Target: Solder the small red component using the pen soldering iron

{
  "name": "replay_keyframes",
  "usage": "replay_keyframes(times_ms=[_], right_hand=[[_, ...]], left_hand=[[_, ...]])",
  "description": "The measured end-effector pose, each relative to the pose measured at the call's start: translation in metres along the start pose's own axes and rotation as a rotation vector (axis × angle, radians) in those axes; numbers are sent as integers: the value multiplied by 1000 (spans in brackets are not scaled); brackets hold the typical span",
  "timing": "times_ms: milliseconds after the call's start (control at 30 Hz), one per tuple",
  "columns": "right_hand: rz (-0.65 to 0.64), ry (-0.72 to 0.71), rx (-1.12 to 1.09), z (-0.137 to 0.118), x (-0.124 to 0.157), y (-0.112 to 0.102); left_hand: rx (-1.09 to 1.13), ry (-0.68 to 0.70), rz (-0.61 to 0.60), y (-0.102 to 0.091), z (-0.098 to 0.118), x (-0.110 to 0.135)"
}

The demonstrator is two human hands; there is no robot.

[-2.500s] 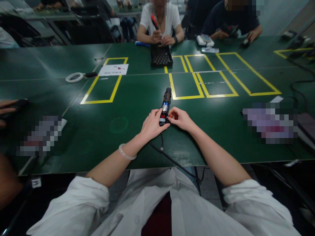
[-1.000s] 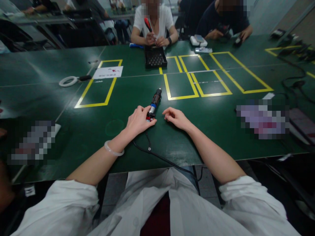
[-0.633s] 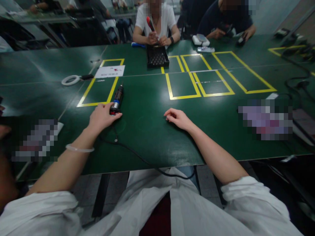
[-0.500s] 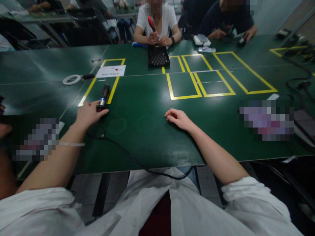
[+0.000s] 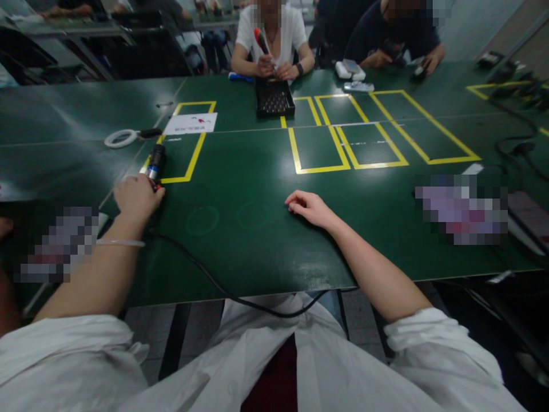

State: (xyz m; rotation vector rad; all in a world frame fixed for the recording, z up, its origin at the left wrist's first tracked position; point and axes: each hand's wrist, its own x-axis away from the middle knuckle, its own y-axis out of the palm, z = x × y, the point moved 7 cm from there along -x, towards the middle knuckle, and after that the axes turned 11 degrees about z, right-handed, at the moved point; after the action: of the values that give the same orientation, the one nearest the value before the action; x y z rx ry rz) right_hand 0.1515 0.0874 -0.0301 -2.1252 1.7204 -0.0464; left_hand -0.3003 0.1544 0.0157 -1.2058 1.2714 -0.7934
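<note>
My left hand (image 5: 138, 197) is closed around the lower end of a dark cylindrical electric screwdriver (image 5: 156, 160) with a silver and blue band. The tool's black nose points away from me, by the left strip of a yellow-taped rectangle (image 5: 189, 166). A bit of red shows beside my thumb. From near my left wrist a black cord (image 5: 206, 264) runs over the table edge towards my lap. My right hand (image 5: 309, 207) rests on the green table (image 5: 257, 252), its fingers loosely curled in, with nothing visible in them.
A printed sheet (image 5: 191, 123) and a white ring with a dark handle (image 5: 122, 138) lie beyond my left hand. Blurred-out items (image 5: 463, 209) flank me on both sides. Across the table, a person (image 5: 274, 40) holds a red-tipped tool over a black tray (image 5: 274, 109).
My left hand has moved left with the electric screwdriver, from inside the taped rectangle to its left strip. The cord has shifted along. My right hand stays in place.
</note>
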Motion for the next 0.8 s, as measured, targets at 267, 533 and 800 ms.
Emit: replay_keyframes(times_ms=[267, 533, 800], right_hand=[[0, -3, 6, -3, 0, 1], [-1, -5, 7, 0, 0, 2], [-4, 1, 10, 0, 1, 1]], left_hand=[[-236, -68, 22, -1, -1, 3], [-137, -131, -4, -6, -6, 1], [43, -116, 173, -34, 40, 12]])
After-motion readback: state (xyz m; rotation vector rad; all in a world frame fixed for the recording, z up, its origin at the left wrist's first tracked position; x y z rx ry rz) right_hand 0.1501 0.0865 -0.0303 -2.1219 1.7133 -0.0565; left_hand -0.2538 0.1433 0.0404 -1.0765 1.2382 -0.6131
